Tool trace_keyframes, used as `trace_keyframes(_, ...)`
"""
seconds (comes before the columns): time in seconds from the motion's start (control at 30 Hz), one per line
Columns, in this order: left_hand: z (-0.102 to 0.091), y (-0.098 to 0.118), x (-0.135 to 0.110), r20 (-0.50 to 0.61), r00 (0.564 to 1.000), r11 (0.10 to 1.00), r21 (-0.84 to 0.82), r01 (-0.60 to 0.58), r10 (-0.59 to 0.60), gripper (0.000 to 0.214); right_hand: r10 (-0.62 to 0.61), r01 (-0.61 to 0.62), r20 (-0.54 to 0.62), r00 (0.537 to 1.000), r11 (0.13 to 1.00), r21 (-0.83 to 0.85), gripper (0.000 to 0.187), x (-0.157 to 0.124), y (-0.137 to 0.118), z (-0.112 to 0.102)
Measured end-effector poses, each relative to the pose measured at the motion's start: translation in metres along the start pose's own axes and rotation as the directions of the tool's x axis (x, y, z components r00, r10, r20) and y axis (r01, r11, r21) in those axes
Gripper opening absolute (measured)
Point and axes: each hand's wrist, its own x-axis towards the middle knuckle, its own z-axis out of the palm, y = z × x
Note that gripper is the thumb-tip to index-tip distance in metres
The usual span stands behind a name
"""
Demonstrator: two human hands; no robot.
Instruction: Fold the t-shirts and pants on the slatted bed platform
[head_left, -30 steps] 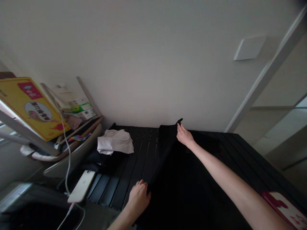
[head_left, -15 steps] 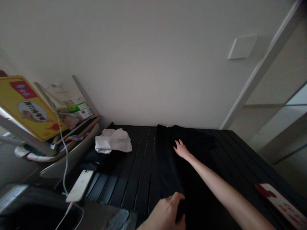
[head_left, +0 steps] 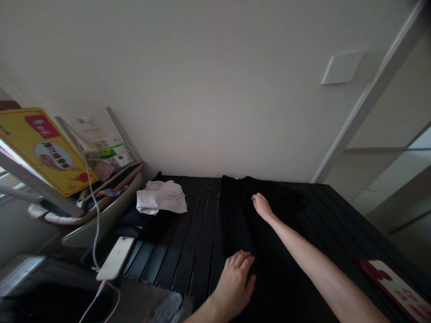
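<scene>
Forward along the black garment [head_left: 235, 224], our left hand [head_left: 234, 282] has slid up from the near end, and our right hand [head_left: 261, 205] has let go of the far corner it pinched earlier. Both hands now lie open on the cloth, gripping nothing. The garment is spread flat across the slatted black table [head_left: 198, 233], its far end reaching the edge by the wall [head_left: 202, 89]. To its left sit a rumpled white cloth [head_left: 161, 197] on a dark bundle [head_left: 144, 226], and a white phone [head_left: 115, 258] with its cable [head_left: 96, 215] near the table's edge; a red-and-white card [head_left: 393, 289] lies at the right.
</scene>
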Motion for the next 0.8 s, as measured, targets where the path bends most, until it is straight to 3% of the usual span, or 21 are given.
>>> trace_keyframes(0.1,0.023,-0.025,0.008,-0.005,0.999,0.992,0.11,0.053,-0.053,0.062,0.048,-0.048,-0.078,0.996,0.999,0.002,0.037,0.001,0.003,-0.003)
trace_keyframes(0.23,0.047,-0.054,0.003,-0.024,0.997,0.972,0.221,0.083,-0.079,0.07,0.081,-0.081,-0.047,0.996,0.997,0.007,0.032,-0.006,0.018,-0.003)
trace_keyframes(0.3,0.05,-0.058,-0.001,-0.033,0.998,0.967,0.247,0.061,-0.054,0.071,0.1,-0.1,-0.034,0.994,0.995,0.013,0.029,-0.009,0.028,-0.004)
trace_keyframes(0.4,0.043,-0.052,0.003,-0.055,0.996,0.963,0.258,0.078,-0.066,0.061,0.212,-0.211,-0.109,0.971,0.977,0.02,0.033,-0.008,0.044,-0.01)
trace_keyframes(0.47,0.036,-0.043,0.012,-0.096,0.991,0.96,0.254,0.118,-0.096,0.053,0.352,-0.351,-0.184,0.918,0.935,0.038,0.044,-0.006,0.055,-0.014)
trace_keyframes(0.6,0.031,-0.027,0.043,-0.166,0.985,0.97,0.233,0.075,-0.037,0.057,0.611,-0.597,-0.248,0.752,0.79,0.137,0.07,-0.005,0.078,-0.014)
trace_keyframes(0.7,0.034,-0.023,0.064,-0.152,0.988,0.969,0.247,0.026,0.013,0.064,0.719,-0.682,-0.231,0.655,0.695,0.229,0.083,-0.006,0.092,-0.01)
trace_keyframes(0.8,0.04,-0.025,0.074,-0.073,0.997,0.968,0.252,-0.007,0.026,0.065,0.777,-0.714,-0.205,0.595,0.628,0.308,0.086,-0.003,0.103,-0.01)
